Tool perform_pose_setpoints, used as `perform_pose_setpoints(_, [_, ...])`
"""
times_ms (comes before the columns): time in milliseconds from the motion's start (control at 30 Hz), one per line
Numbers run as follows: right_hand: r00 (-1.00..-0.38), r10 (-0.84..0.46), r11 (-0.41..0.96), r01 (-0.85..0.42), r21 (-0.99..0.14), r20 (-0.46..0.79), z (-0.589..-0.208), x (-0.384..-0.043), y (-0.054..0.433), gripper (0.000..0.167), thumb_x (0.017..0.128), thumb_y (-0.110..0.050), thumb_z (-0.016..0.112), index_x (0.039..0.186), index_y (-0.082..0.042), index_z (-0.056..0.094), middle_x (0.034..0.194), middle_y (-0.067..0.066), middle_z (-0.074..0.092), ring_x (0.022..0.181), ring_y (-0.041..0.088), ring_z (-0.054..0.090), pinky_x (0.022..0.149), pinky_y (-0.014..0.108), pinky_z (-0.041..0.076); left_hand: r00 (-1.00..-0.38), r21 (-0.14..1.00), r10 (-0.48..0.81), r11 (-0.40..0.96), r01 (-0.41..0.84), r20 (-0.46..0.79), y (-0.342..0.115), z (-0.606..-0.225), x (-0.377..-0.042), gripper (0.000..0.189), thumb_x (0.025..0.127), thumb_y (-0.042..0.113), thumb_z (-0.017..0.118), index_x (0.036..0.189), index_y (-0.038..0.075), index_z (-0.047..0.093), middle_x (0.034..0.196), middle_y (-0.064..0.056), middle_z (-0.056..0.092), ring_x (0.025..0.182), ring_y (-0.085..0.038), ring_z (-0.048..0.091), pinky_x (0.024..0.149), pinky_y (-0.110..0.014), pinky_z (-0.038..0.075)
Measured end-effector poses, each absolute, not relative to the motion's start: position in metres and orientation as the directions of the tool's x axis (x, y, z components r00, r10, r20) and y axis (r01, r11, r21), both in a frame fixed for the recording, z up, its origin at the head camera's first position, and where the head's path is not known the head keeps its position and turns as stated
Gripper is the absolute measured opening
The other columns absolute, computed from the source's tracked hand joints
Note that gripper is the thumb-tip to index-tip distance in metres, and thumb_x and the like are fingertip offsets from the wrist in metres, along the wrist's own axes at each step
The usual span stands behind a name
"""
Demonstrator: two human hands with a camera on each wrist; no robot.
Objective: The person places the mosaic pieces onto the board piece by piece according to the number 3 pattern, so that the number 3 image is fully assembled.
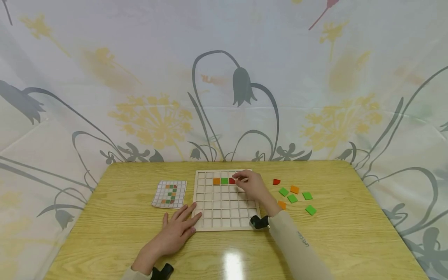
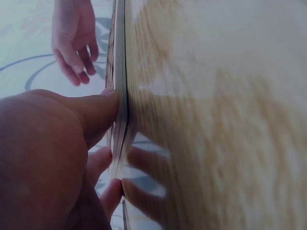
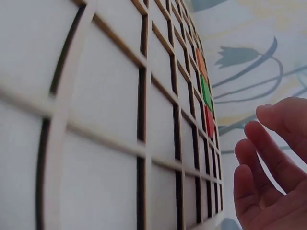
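Observation:
A pale wooden grid board (image 1: 216, 202) lies on the table. In one of its upper rows an orange square tile (image 1: 216, 181), a green square tile (image 1: 224, 181) and a red piece (image 1: 231, 181) sit side by side. My right hand (image 1: 251, 184) hovers by the red piece, partly covering it in the head view. The right wrist view shows that hand's fingers (image 3: 259, 153) loosely bent, with nothing between them and apart from the board. My left hand (image 1: 176, 229) lies with fingers spread, its fingertips on the board's lower left edge.
A printed pattern card (image 1: 170, 194) with coloured squares lies left of the board. To the right are a loose red quarter-round piece (image 1: 277, 181), orange tiles (image 1: 294, 189) and several green tiles (image 1: 292, 198). A flower-patterned curtain (image 1: 220, 85) hangs behind the table.

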State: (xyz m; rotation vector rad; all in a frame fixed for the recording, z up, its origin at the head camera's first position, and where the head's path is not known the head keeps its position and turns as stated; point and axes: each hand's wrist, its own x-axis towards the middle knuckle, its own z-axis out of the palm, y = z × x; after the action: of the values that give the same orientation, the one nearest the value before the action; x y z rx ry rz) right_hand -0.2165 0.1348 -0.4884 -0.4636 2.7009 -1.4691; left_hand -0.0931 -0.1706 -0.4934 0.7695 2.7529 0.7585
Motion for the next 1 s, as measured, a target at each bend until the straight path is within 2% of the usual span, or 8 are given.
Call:
perform_pose_setpoints(333, [-0.947,-0.286,0.563,-0.291,-0.773,0.148,-0.487,-0.202,0.173,0.019,0.095,-0.005,0.066,0.113,-0.004,0.074,0.110,0.007,0.068,0.097,0.025,0.063,0.081,0.040,0.054,-0.840,0.530,0.542,0.720,0.447,-0.028,-0.170,-0.492,-0.093,0.046,0.105,0.023,0.051,0.151,0.015,0.047,0.164,-0.010,0.021,0.148,-0.042,0.016,0.096,-0.085,0.002])
perform_pose_setpoints(567, [-0.928,-0.299,0.610,-0.365,-0.704,0.222,-0.491,-0.191,0.200,0.019,0.091,0.000,0.068,0.109,-0.002,0.074,0.105,0.007,0.069,0.094,0.027,0.063,0.078,0.041,0.054,-0.842,0.548,0.538,0.715,0.435,-0.035,-0.170,-0.492,-0.092,0.046,0.106,0.024,0.050,0.151,0.015,0.047,0.164,-0.009,0.021,0.148,-0.041,0.014,0.097,-0.084,0.000])
perform_pose_setpoints(767, [-0.933,-0.299,0.634,-0.352,-0.688,0.202,-0.494,-0.181,0.223,0.021,0.091,0.001,0.068,0.111,-0.002,0.074,0.109,0.009,0.068,0.098,0.031,0.063,0.080,0.044,0.054,-0.845,0.547,0.533,0.721,0.426,-0.044,-0.172,-0.493,-0.092,0.046,0.106,0.026,0.049,0.151,0.016,0.047,0.165,-0.008,0.020,0.149,-0.040,0.013,0.097,-0.084,-0.001])
perform_pose_setpoints(1000, [-0.949,-0.246,0.684,-0.313,-0.659,0.196,-0.497,-0.175,0.253,0.021,0.090,0.000,0.071,0.111,-0.003,0.074,0.107,0.009,0.068,0.079,0.019,0.056,0.067,0.033,0.048,-0.843,0.536,0.537,0.722,0.437,-0.037,-0.172,-0.494,-0.093,0.047,0.106,0.026,0.049,0.152,0.017,0.046,0.165,-0.008,0.020,0.149,-0.040,0.014,0.098,-0.084,0.000])
